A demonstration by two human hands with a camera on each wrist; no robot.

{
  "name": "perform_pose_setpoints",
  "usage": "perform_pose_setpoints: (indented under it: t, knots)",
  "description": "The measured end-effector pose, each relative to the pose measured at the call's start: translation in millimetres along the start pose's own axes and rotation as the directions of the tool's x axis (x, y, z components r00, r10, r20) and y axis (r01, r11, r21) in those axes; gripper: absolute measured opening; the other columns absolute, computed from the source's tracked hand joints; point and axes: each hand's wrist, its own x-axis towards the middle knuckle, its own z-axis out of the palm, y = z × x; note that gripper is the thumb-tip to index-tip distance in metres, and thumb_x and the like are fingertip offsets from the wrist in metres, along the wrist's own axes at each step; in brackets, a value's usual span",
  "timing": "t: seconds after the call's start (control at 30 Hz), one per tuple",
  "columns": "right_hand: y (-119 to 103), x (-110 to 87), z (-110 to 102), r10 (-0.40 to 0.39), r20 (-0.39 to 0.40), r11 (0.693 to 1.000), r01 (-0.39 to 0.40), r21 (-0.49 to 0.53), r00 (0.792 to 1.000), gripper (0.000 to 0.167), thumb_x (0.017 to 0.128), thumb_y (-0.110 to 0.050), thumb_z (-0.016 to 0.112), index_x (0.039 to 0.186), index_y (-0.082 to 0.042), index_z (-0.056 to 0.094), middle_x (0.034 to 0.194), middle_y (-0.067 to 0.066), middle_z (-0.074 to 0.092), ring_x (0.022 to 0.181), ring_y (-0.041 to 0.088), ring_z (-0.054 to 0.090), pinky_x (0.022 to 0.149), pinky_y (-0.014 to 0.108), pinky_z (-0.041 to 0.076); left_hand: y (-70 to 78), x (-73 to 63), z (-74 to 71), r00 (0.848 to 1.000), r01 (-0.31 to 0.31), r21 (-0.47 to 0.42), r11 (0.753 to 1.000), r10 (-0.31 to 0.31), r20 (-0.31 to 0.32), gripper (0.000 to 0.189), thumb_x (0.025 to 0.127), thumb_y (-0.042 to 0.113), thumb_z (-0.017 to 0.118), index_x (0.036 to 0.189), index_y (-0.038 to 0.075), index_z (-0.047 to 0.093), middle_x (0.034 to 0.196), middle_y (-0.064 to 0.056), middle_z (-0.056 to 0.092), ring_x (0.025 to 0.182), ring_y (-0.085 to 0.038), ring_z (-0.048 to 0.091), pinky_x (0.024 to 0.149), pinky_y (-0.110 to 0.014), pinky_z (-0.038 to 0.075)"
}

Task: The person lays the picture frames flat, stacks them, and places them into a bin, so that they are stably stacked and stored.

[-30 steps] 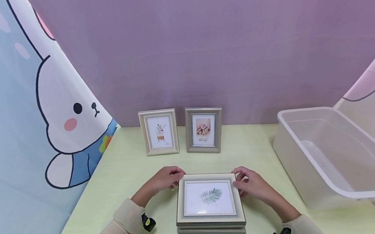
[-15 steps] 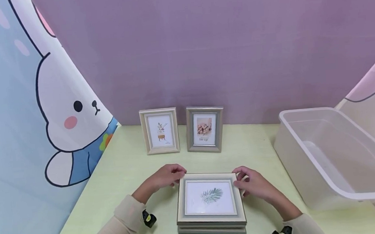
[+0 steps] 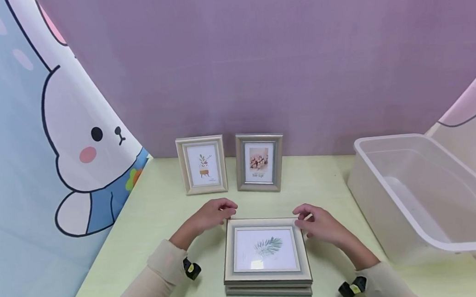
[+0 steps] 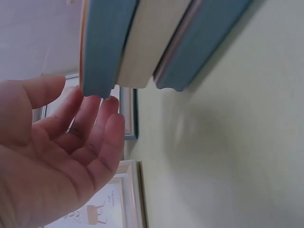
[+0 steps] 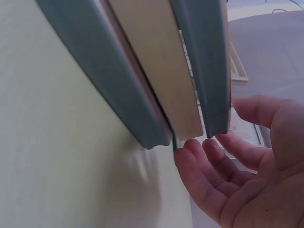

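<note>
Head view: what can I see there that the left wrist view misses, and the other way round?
Only the head view shows the plastic bin, the right hand and the leaf print. Only the left wrist view gives the palm of the left hand and the frame stack side-on. Both share that hand, the stack and the potted-plant frame.

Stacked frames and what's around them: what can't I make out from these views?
Lower frames: faces hidden by the top frame in the head view.
White bin: right end cut off by the head view's right edge.
Small print on the cream standing frame: too small in the head view.
Right hand: whether its fingers touch the top frame; overlap hides it in the right wrist view.
</note>
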Motion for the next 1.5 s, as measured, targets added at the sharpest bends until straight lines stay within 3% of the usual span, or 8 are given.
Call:
perform_pose_setpoints:
  t: [0.17,0.37,0.5,0.8,0.97,1.2,1.33,1.5]
  knots:
    - [-7.1,6.3,-5.0,-0.049,-0.035,0.998,0.048,-0.034,0.998,0.034,0.098,-0.015,0.066,0.127,0.001,0.060,0.109,0.015,0.064,0.085,0.018,0.066,0.067,0.031,0.059,6.2,9.9,-3.8,0.998,-0.027,-0.012,1.000,0.027,-0.052,0.029,0.103,0.020,0.058,0.126,0.005,0.066,0.120,-0.019,0.069,0.103,-0.028,0.068,0.086,-0.040,0.059]
    - [-14.5,19.6,-9.9,-0.096,-0.103,0.995,0.092,-0.048,0.990,0.031,0.098,-0.011,0.065,0.127,0.000,0.060,0.110,0.017,0.064,0.090,0.026,0.068,0.068,0.029,0.060,15.2,23.9,-6.5,0.997,-0.046,-0.082,0.996,0.040,-0.072,0.026,0.104,0.016,0.058,0.126,0.004,0.064,0.127,-0.023,0.064,0.109,-0.025,0.065,0.095,-0.049,0.058]
    - [-24.3,29.3,-13.5,-0.103,-0.152,0.994,0.098,-0.043,0.983,0.031,0.099,-0.010,0.063,0.128,-0.001,0.060,0.110,0.017,0.064,0.095,0.027,0.067,0.073,0.027,0.061,20.7,35.3,-7.7,0.994,-0.045,-0.101,0.994,0.035,-0.099,0.030,0.103,0.015,0.058,0.129,0.001,0.061,0.131,-0.022,0.063,0.115,-0.028,0.063,0.096,-0.045,0.058]
    - [-45.3,62.5,-23.3,-0.111,-0.292,0.993,0.115,-0.006,0.950,0.036,0.100,-0.012,0.060,0.134,-0.002,0.057,0.119,0.020,0.062,0.101,0.029,0.066,0.077,0.027,0.061,37.5,63.5,-11.5,0.962,-0.029,-0.116,0.993,-0.004,-0.273,0.046,0.099,0.018,0.063,0.141,0.004,0.054,0.142,-0.015,0.059,0.123,-0.033,0.062,0.099,-0.042,0.056]
    - [-54.0,85.8,-31.5,-0.103,-0.355,0.994,0.109,-0.004,0.929,0.042,0.099,-0.013,0.060,0.140,-0.004,0.053,0.125,0.020,0.062,0.104,0.028,0.066,0.077,0.025,0.059,45.2,74.7,-11.4,0.971,0.003,-0.051,0.999,-0.015,-0.238,0.062,0.099,0.022,0.063,0.154,0.006,0.038,0.157,-0.016,0.046,0.143,-0.038,0.046,0.116,-0.052,0.042]
    - [-65.2,113.0,-40.9,-0.116,-0.429,0.992,0.127,-0.003,0.896,0.052,0.098,-0.012,0.059,0.148,-0.006,0.045,0.137,0.022,0.058,0.122,0.036,0.060,0.098,0.046,0.055,54.2,86.7,-5.2,0.986,0.060,0.020,0.998,-0.056,-0.157,0.088,0.100,0.025,0.061,0.164,0.006,0.003,0.169,-0.022,0.017,0.154,-0.042,0.023,0.125,-0.055,0.025]
    - [-66.9,127.5,-41.0,-0.114,-0.443,0.991,0.132,0.011,0.889,0.059,0.098,-0.010,0.060,0.153,-0.008,0.039,0.143,0.024,0.054,0.129,0.038,0.057,0.105,0.052,0.051,53.4,96.2,-4.0,0.983,0.065,0.037,0.997,-0.057,-0.176,0.089,0.100,0.019,0.060,0.163,0.006,0.000,0.168,-0.023,0.018,0.152,-0.043,0.028,0.124,-0.054,0.028]
    - [-64.9,142.1,-38.9,-0.125,-0.432,0.988,0.151,0.026,0.893,0.065,0.099,-0.011,0.059,0.158,-0.014,0.032,0.144,0.022,0.053,0.129,0.038,0.057,0.106,0.051,0.051,50.7,107.9,-6.8,0.973,0.064,0.081,0.995,-0.045,-0.226,0.086,0.095,0.010,0.059,0.162,0.003,0.007,0.158,-0.028,0.037,0.137,-0.044,0.048,0.116,-0.053,0.042]
